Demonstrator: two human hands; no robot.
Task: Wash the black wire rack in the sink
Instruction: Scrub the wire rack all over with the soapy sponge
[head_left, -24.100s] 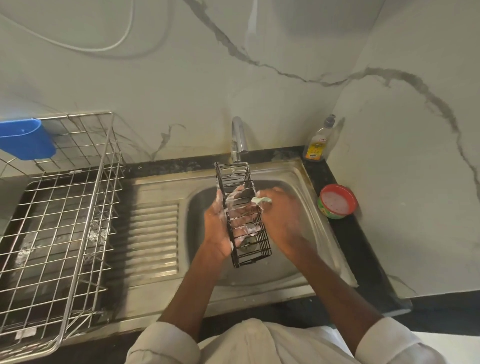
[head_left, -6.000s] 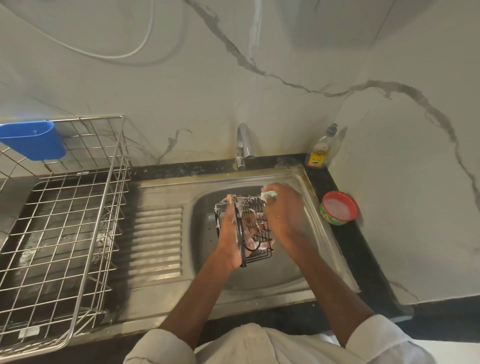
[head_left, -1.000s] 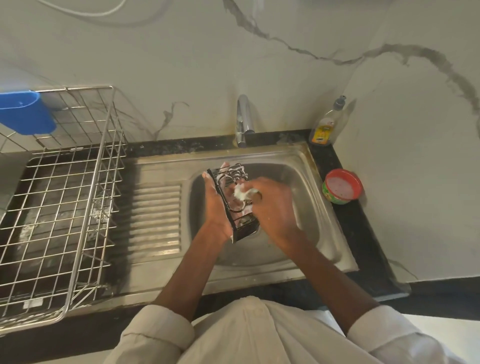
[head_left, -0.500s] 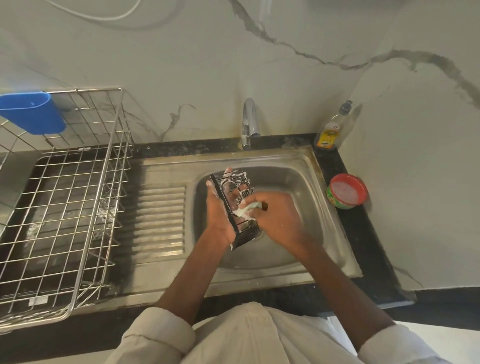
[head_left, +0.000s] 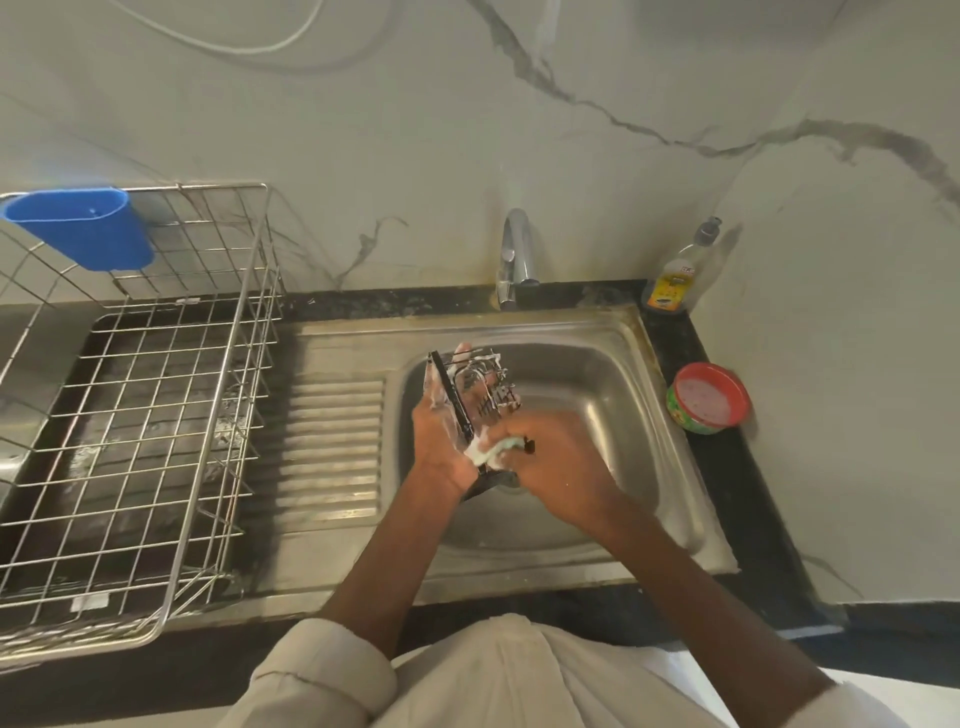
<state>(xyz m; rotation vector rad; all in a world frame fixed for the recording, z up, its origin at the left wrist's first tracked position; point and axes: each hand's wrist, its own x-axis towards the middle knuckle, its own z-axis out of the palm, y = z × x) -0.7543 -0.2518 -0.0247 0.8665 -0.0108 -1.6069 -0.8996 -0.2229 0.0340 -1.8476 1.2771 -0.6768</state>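
The black wire rack (head_left: 480, 389), covered in white suds, stands on end over the steel sink (head_left: 613, 374) basin. My left hand (head_left: 439, 431) grips its left side, fingers showing behind the wires. My right hand (head_left: 545, 457) holds a pale green soapy scrub pad (head_left: 491, 449) against the rack's lower end. The bottom of the rack is hidden between my two hands.
The tap (head_left: 514, 260) rises behind the basin, no water visible. A dish soap bottle (head_left: 675, 275) and a red-rimmed soap tub (head_left: 709, 397) sit on the black counter at right. A steel drying basket (head_left: 156, 415) with a blue cup (head_left: 83, 228) stands left of the ribbed drainboard (head_left: 335, 447).
My right hand with the pad slid from the rack's middle down to its lower end. My left hand keeps its hold on the rack.
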